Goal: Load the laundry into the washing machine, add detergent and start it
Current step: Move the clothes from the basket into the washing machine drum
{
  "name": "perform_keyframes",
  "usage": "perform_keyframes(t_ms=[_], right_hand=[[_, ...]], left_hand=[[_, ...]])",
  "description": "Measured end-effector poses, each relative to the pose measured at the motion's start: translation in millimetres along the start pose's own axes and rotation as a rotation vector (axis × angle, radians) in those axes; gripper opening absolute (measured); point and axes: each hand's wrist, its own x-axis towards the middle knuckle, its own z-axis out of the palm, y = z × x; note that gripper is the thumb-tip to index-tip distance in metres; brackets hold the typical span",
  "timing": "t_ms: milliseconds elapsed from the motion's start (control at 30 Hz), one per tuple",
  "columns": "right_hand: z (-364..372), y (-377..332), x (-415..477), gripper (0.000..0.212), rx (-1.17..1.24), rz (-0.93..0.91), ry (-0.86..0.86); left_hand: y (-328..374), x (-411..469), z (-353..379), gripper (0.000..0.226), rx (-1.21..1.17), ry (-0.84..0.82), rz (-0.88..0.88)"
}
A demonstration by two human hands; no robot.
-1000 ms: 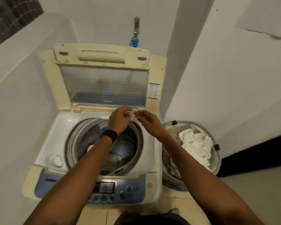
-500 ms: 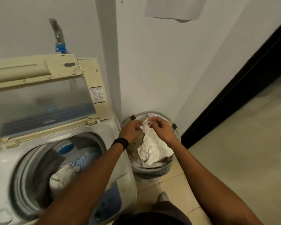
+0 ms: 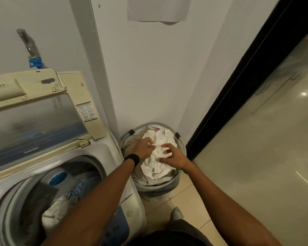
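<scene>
Laundry [image 3: 53, 213] lies partly in the steel drum of the washing machine [image 3: 103, 153], a white top-loader filling the lower left and standing close against the wall corner. Its yellowed lid [image 3: 34, 119], with a clear smoky window, is raised upright, leaving the round drum mouth fully open from above. On the right, glossy pale floor [image 3: 256, 166] runs along a dark door frame [image 3: 238, 89], with open room on that side. Between the machine's side and the frame, tucked against the wall, stands a round ribbed laundry basket [image 3: 181, 142] on beige tiles, just beside the machine. More clothes fill it, topped by a crumpled white cloth [image 3: 156, 168], soft and creased. Both forearms reach over the machine's front corner to the basket. The right hand [image 3: 174, 157] hovers on the cloth, its grip spread, fingers bent but closed round nothing. The left hand [image 3: 143, 148], with a black wristband [image 3: 132, 159], has its grip pressed together, pinching a small white piece [image 3: 150, 144] at the cloth's edge; I cannot tell whether it belongs to the cloth.
</scene>
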Motion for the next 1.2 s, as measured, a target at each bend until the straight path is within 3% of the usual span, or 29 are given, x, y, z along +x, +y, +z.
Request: perform_keyframes(t_ms=[67,100,167,233,267,433,633,700,800,867,933,1033,1100,1200], right_hand=[[11.1,-0.2,0.4,0.091,-0.001,0.007,-0.028],[15.4,-1.8,1.5,0.092,0.012,-0.013,-0.003],[18.6,-7.3,8.3,0.069,-0.016,-0.075,0.103],[15.8,-13.0,16.3,0.027,-0.083,-0.129,0.199],[13.3,-16.2,19.1,0.021,-0.101,-0.151,0.218],[8.8,-26.9,26.3,0.04,-0.069,-0.249,0.364],[8.8,-47.0,18.4,0.033,0.012,-0.27,0.203],[8.5,-52.4,14.9,0.031,0.132,-0.302,0.249],[-2.8,-64.5,6.3,0.024,0.297,-0.306,0.208],[-13.4,-70.8,2.6,0.022,0.405,-0.298,0.157],[-24.4,-71.9,3.3,0.027,0.449,-0.28,0.23],[-39.2,-62.6,12.5,0.03,0.326,-0.264,0.449],[-43.4,-57.7,18.2,0.026,0.236,-0.237,0.469],[-37.0,-62.4,27.0,0.066,0.076,-0.338,0.329]], left_hand=[[8.5,-0.9,-6.4,0.014,-0.074,0.014,0.024],[10.9,-1.3,-9.6,0.011,-0.089,0.023,0.042],[14.4,-2.8,-17.0,0.007,-0.134,0.038,0.085],[17.3,-4.1,-25.6,0.003,-0.181,0.082,0.096],[18.4,-4.8,-30.1,0.006,-0.208,0.112,0.094],[19.3,-9.4,-48.2,0.027,-0.254,0.182,0.112],[21.2,-14.5,-44.7,0.02,-0.331,0.139,0.13],[18.0,-12.6,-47.8,0.023,-0.241,0.163,0.182],[3.8,-3.6,-51.4,0.043,0.101,0.166,0.248],[-3.6,2.1,-52.3,0.038,0.18,0.229,0.249],[-5.1,6.2,-57.7,0.024,0.259,0.32,0.288],[2.3,5.7,-70.4,0.02,0.366,0.371,0.339],[10.7,2.0,-75.3,0.025,0.337,0.352,0.401],[24.9,-3.1,-74.8,0.028,0.21,0.259,0.498]])
